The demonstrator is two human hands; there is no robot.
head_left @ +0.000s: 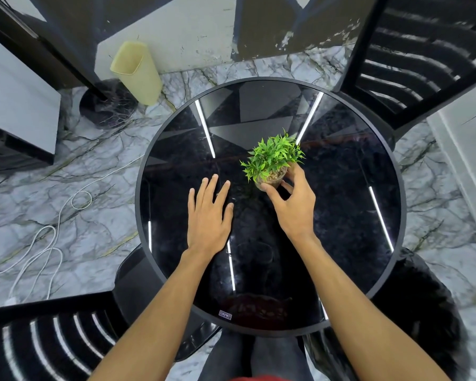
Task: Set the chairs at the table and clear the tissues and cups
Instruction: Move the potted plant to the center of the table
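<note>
Spanning most of the view, the round black table [341, 174] has a glossy glass tabletop. It is hard, slick and likely to chip, so anything set on it wants a gentle landing. No tissues or cups show on it.

Two black chairs with slatted backs stand close against it: the far chair [412, 64] at the far right edge and the near chair [52, 334] at the near left edge. A dark seat [412, 306] at the near right edge is too blurred to call. The chairs look rigid and probably weighty. They are best taken by the top rail of the back and slid rather than lifted (the marble floor [94, 166] should let the legs glide, though they may scrape).

A pale yellow bin [136, 71] stands on the floor beyond the far left edge, a likely home for tissues.

The left hand [209, 213] lies flat on the tabletop left of centre, fingers straight and spread, holding nothing. The right hand [294, 207] curls thumb and fingers round a small clear pot [270, 178] near the centre, which carries a leafy green plant [274, 156]. The pot looks light, smooth-walled and top-heavy — grip it low, not by the leaves.
</note>
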